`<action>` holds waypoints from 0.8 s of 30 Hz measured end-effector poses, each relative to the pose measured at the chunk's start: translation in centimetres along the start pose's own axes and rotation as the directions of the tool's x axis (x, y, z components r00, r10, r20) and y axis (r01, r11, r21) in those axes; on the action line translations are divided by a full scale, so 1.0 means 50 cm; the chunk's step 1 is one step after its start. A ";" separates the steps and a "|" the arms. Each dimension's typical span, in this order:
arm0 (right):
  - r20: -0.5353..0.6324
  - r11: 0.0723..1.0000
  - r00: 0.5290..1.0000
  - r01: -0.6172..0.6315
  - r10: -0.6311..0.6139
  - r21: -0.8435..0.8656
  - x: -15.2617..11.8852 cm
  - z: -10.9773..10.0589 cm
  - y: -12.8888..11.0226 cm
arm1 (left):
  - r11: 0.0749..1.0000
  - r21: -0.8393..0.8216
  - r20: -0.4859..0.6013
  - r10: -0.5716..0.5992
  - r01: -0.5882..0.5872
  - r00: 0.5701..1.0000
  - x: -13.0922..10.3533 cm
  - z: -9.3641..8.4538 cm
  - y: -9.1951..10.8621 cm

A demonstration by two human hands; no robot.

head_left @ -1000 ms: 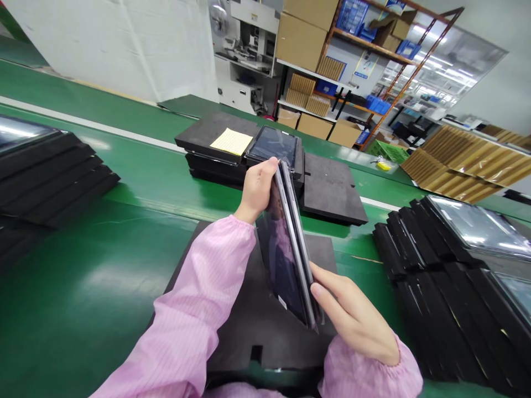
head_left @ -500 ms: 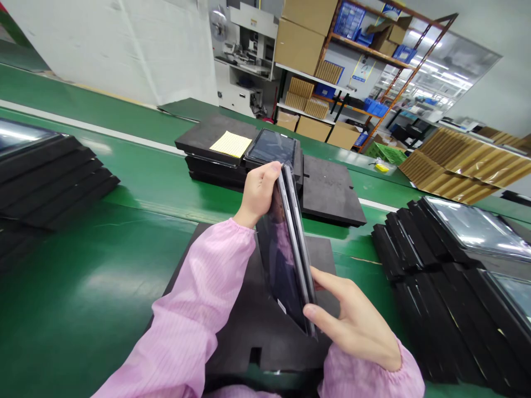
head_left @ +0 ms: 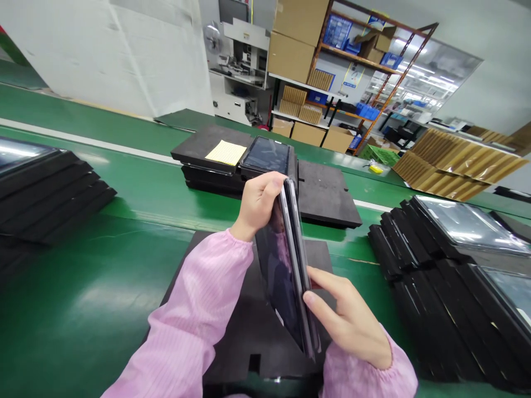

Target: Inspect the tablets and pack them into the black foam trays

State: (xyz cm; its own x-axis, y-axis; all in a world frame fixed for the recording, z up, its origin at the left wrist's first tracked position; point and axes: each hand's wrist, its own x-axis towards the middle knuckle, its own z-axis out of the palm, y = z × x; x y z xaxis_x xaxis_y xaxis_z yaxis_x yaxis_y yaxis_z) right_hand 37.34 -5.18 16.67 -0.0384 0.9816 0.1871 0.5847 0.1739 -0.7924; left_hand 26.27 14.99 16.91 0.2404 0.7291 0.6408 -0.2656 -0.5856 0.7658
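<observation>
Two thin tablets (head_left: 279, 271) stand on edge together, face to face or back to back, tilted above a black foam board (head_left: 236, 331). My left hand (head_left: 259, 204) is closed around their far upper end. At the near right side, the thumb and fingers of my right hand (head_left: 346, 312) pinch the edge of the pair. A glossy dark screen faces left and carries a small white label near its lower end. The outer face on the right is mostly hidden from view.
On the green work surface (head_left: 136, 249), stacked black foam trays (head_left: 45, 193) stand left, and more with screens (head_left: 440, 309) stand right. Behind lie a foam stack with a yellow sheet (head_left: 226, 152), another tablet (head_left: 267, 155) and a foam slab (head_left: 327, 193). Cardboard dividers (head_left: 452, 160) stand back right.
The camera view has shifted slightly. The pair of tablets has come a little lower, and my right hand's thumb has slid up along the edge. Both hands keep their hold.
</observation>
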 end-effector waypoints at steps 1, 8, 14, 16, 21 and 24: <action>-0.004 1.000 1.000 0.018 -0.018 0.009 0.000 0.001 -0.001 | 1.000 -0.010 0.011 0.006 -0.006 1.000 -0.001 0.000 0.003; -0.158 0.992 0.985 0.089 -0.073 0.095 0.005 0.027 0.008 | 0.978 0.102 0.017 0.183 -0.184 0.983 -0.006 0.008 0.015; -0.557 0.955 0.828 0.115 0.059 0.273 0.031 0.084 0.004 | 0.986 0.092 0.163 0.125 -0.141 0.979 -0.039 0.047 0.048; -0.602 0.929 0.793 0.146 0.095 0.339 0.034 0.087 0.000 | 0.983 0.081 0.262 0.138 -0.165 0.955 -0.051 0.054 0.063; -0.648 0.875 0.747 0.205 0.150 0.438 0.025 0.072 0.002 | 0.936 0.121 0.567 0.208 -0.330 0.797 -0.060 0.042 0.092; -0.622 0.857 0.771 0.225 0.134 0.464 0.021 0.065 0.004 | 0.914 0.142 0.646 0.204 -0.379 0.736 -0.059 0.031 0.098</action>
State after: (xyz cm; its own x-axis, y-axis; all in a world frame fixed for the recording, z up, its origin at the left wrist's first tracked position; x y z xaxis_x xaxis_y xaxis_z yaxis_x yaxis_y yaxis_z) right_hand 34.76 -3.88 14.82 0.5532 0.7312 0.3992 0.1162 0.4067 -0.9061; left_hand 25.70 9.42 18.86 0.7254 0.1879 0.6622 -0.2011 -0.8622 0.4650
